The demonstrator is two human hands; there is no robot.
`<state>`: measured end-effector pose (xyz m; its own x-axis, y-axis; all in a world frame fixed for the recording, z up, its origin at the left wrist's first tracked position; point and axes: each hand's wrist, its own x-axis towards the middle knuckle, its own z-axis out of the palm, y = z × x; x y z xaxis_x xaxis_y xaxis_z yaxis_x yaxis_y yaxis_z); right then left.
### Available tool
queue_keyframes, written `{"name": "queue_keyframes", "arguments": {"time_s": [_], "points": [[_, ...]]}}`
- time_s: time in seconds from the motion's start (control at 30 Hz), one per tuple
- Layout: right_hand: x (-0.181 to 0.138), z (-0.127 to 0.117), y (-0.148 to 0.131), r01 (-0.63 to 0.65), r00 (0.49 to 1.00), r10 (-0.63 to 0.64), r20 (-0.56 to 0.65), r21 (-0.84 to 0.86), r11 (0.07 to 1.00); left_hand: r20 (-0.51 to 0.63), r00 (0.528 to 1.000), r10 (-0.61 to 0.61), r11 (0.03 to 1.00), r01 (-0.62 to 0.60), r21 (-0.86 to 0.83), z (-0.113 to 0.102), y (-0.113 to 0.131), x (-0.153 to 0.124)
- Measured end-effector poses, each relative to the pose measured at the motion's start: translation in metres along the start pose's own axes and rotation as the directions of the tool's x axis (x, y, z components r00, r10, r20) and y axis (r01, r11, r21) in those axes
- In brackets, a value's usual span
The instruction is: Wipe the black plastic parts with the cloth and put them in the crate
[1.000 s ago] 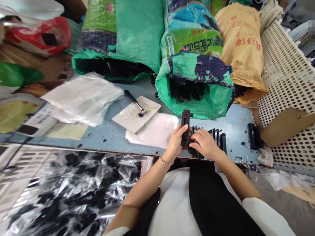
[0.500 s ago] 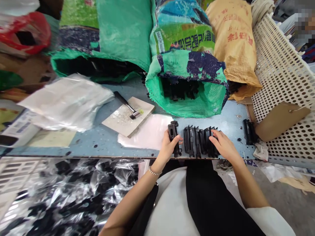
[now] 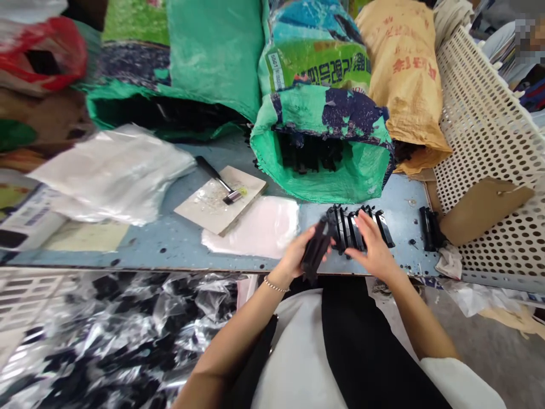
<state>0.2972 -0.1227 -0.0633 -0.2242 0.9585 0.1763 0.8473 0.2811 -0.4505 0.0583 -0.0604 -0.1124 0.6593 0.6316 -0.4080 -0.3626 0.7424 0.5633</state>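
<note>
My left hand (image 3: 296,253) is closed around a dark black plastic part (image 3: 315,250), tilted and a little blurred, near the table's front edge. Just right of it, a row of several black plastic parts (image 3: 347,227) stands side by side on the blue table (image 3: 264,263). Over the front of that row is my right hand (image 3: 374,250), thumb and fingers spread apart. Its fingertips reach the parts; whether they press on them I cannot tell. A pink-white sheet (image 3: 259,230) lies left of my left hand.
Behind the row, a green sack (image 3: 323,190) gapes with black parts inside. A hammer (image 3: 217,180) rests on a board (image 3: 202,207), near clear plastic bags (image 3: 114,170). A perforated white crate (image 3: 489,125) and another black part (image 3: 430,228) are at the right.
My left hand has brought its black part right and toward me, tilting it. The row sits farther back and to the right. My right hand has shifted left along it, fingers spreading.
</note>
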Motion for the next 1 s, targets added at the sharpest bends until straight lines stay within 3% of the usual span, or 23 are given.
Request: {"name": "queue_keyframes", "arguments": {"time_s": [0.1,0.2,0.27,0.33,0.37,0.4,0.43,0.47,0.5,0.53,0.57,0.6,0.63,0.67,0.73,0.83,1.0], "points": [[0.003,-0.002,-0.037,0.247,0.943,-0.263,0.203,0.101,0.964,0.235,0.937,-0.257,0.962,0.224,0.158,0.001,0.005,-0.029],[0.005,0.001,-0.055,0.258,0.877,-0.294,0.379,0.144,0.955,0.269,0.881,-0.388,0.910,0.321,0.262,-0.002,0.007,-0.049],[0.005,0.002,-0.056,0.220,0.850,-0.264,0.456,0.149,0.964,0.234,0.887,-0.399,0.892,0.316,0.324,-0.010,0.010,-0.056],[0.007,0.003,-0.051,0.136,0.850,-0.205,0.486,0.174,0.975,0.140,0.957,-0.255,0.905,0.185,0.383,-0.021,0.017,-0.056],[0.009,0.004,-0.047,0.058,0.866,-0.152,0.477,0.205,0.977,0.048,0.995,-0.089,0.900,0.060,0.433,-0.028,0.021,-0.053],[0.012,0.006,-0.044,-0.048,0.892,-0.075,0.447,0.257,0.965,-0.056,0.991,0.125,0.849,-0.078,0.522,-0.034,0.024,-0.049],[0.016,0.009,-0.040,-0.174,0.914,0.023,0.406,0.340,0.924,-0.139,0.925,0.353,0.734,-0.181,0.655,-0.040,0.026,-0.044],[0.020,0.014,-0.039,-0.297,0.924,0.132,0.360,0.454,0.840,-0.167,0.823,0.543,0.559,-0.206,0.803,-0.045,0.028,-0.038],[0.026,0.021,-0.038,-0.390,0.916,0.236,0.325,0.585,0.711,-0.136,0.732,0.667,0.353,-0.150,0.924,-0.050,0.029,-0.032],[0.032,0.029,-0.040,-0.439,0.897,0.321,0.305,0.709,0.552,-0.075,0.686,0.723,0.152,-0.052,0.987,-0.054,0.029,-0.026],[0.038,0.038,-0.043,-0.443,0.876,0.381,0.296,0.807,0.390,-0.019,0.686,0.727,-0.010,0.038,0.999,-0.058,0.030,-0.021],[0.044,0.047,-0.046,-0.417,0.861,0.415,0.293,0.874,0.248,0.011,0.708,0.706,-0.112,0.096,0.989,-0.062,0.030,-0.017],[0.050,0.056,-0.050,-0.382,0.855,0.427,0.294,0.914,0.135,0.014,0.728,0.686,-0.148,0.121,0.982,-0.066,0.031,-0.015],[0.056,0.063,-0.055,-0.352,0.853,0.429,0.298,0.934,0.051,0.000,0.740,0.673,-0.129,0.117,0.985,-0.070,0.033,-0.014],[0.066,0.074,-0.062,-0.324,0.854,0.412,0.316,0.945,-0.054,-0.047,0.734,0.678,0.010,0.054,0.998,-0.078,0.039,-0.016],[0.079,0.084,-0.068,-0.307,0.863,0.379,0.333,0.943,-0.129,-0.091,0.711,0.698,0.197,-0.068,0.978,-0.087,0.047,-0.020],[0.103,0.101,-0.076,-0.308,0.862,0.312,0.401,0.900,-0.307,-0.041,0.689,0.724,0.236,-0.192,0.953,-0.087,0.046,-0.022]]}}
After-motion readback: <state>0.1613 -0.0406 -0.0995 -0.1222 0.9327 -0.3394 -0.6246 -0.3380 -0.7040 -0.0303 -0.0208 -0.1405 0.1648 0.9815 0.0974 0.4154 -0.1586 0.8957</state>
